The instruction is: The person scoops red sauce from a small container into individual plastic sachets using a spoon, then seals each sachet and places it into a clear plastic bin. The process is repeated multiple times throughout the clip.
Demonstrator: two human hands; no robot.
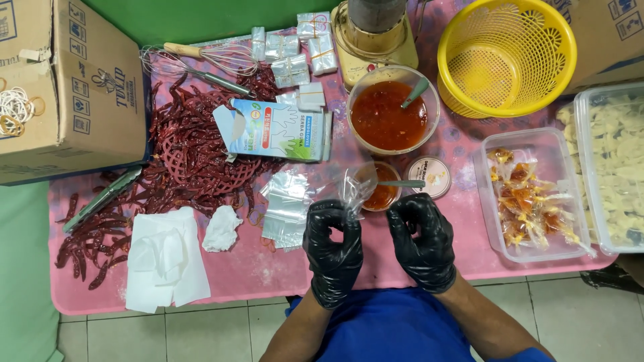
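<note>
Pinching a small clear bag [353, 190] between both gloved hands, just above the table's near edge.

- Left hand [333, 251]: black glove, fingers curled, thumb and forefinger closed on the bag's left rim.
- Right hand [422, 241]: black glove, curled likewise; its fingertips meet at the bag's right side, though the grip itself is hard to make out.
- Bag: upright, mouth toward a small sauce cup [382, 191] with a spoon [402, 183] laid across it.
- Behind: large bowl [392, 114] of red sauce; stack of empty bags [287, 208] to the left; tub [530, 191] of filled packets to the right.
- Handling note, as judgement: the thin film probably clings, so rubbing the rims apart at the pinch and keeping the mouth level near the cup should open it cleanly.
</note>
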